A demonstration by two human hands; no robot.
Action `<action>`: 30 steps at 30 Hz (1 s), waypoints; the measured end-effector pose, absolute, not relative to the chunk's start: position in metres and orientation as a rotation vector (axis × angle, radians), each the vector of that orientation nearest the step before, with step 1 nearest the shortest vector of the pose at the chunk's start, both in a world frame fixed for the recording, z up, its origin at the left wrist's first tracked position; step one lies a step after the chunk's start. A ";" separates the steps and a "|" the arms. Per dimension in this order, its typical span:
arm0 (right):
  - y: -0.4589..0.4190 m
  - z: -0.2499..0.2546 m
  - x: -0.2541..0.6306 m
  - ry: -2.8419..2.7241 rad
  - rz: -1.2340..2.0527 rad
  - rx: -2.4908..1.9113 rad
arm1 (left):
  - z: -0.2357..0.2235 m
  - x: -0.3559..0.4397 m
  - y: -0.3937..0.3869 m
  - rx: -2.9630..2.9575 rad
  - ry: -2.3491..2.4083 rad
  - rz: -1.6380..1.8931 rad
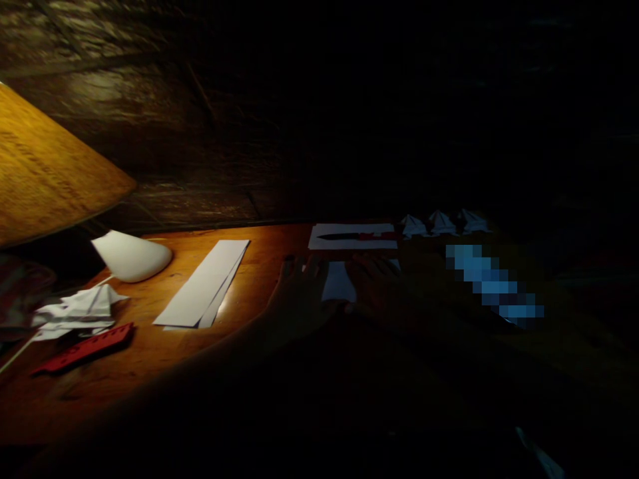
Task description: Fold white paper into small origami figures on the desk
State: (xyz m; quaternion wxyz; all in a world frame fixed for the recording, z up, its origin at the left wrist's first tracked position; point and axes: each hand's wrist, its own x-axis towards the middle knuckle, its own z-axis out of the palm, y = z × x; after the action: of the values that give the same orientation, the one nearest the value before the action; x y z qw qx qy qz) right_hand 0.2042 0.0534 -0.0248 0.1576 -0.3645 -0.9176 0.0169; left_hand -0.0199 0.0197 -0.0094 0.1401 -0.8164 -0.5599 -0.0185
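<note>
In dim light, a white sheet of paper (pixel 339 281) lies on the wooden table in front of me. Pressing down on its left side is my left hand (pixel 301 287), fingers stretched out flat. My right hand (pixel 375 283) lies flat on the right side, its fingers also extended and partly lost in shadow. The two thumbs come close together at the paper's near edge. Just beyond the hands, a knife (pixel 354 236) with a dark blade and red handle rests on more white paper (pixel 319 244), its tip pointing left.
Long paper strips (pixel 204 286) lie left of my hands. Farther left are folded, crumpled paper (pixel 80 309), a red notched object (pixel 87 347) and a lamp with a white base (pixel 134 256) and yellow shade (pixel 54 173). Three folded paper shapes (pixel 442 223) stand back right, near a pixelated bluish patch.
</note>
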 end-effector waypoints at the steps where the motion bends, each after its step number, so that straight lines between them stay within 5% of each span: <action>1: 0.053 -0.024 0.204 -2.625 0.056 -1.044 | -0.010 -0.020 0.020 -2.370 -1.613 -0.083; 9: 0.053 -0.025 0.205 -2.632 0.065 -1.069 | -0.018 -0.021 0.031 -2.819 -1.488 -0.466; 30: 0.050 -0.015 0.195 -2.573 0.111 -1.063 | -0.015 -0.020 0.031 -2.768 -1.575 -0.347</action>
State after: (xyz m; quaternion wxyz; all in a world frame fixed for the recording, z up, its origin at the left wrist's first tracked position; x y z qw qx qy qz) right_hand 0.1951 0.0504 -0.0146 0.1770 -0.3754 -0.9089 0.0393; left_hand -0.0196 0.0305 -0.0147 -0.0313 -0.8636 -0.4914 -0.1082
